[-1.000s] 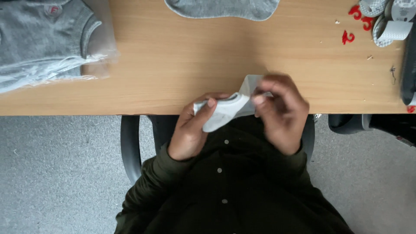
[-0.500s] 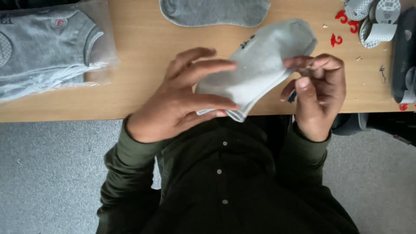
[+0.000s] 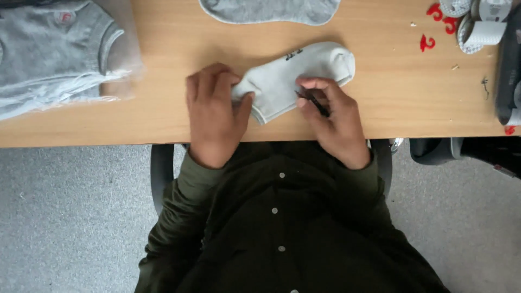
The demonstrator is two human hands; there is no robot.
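Note:
A pale grey ankle sock point(image 3: 296, 76) lies flat on the wooden table point(image 3: 380, 103), toe pointing up-right. My left hand point(image 3: 214, 106) presses its palm and fingers on the sock's heel end at the left. My right hand point(image 3: 331, 114) rests on the sock's lower edge and pinches a small dark pen-like object point(image 3: 315, 102) between thumb and fingers. A second, darker grey sock point(image 3: 268, 11) lies flat at the table's far edge above.
Folded grey garments in a clear plastic bag point(image 3: 54, 54) sit at the left. Small red hooks point(image 3: 439, 19) and rolled socks with paper bands point(image 3: 480, 24) lie at the upper right, beside a dark object point(image 3: 510, 65). Below the table edge are a chair and grey carpet.
The sock was held up and unfolded in both hands; now it lies flat on the table, with my left hand pressing its heel end and my right hand lowered to its edge.

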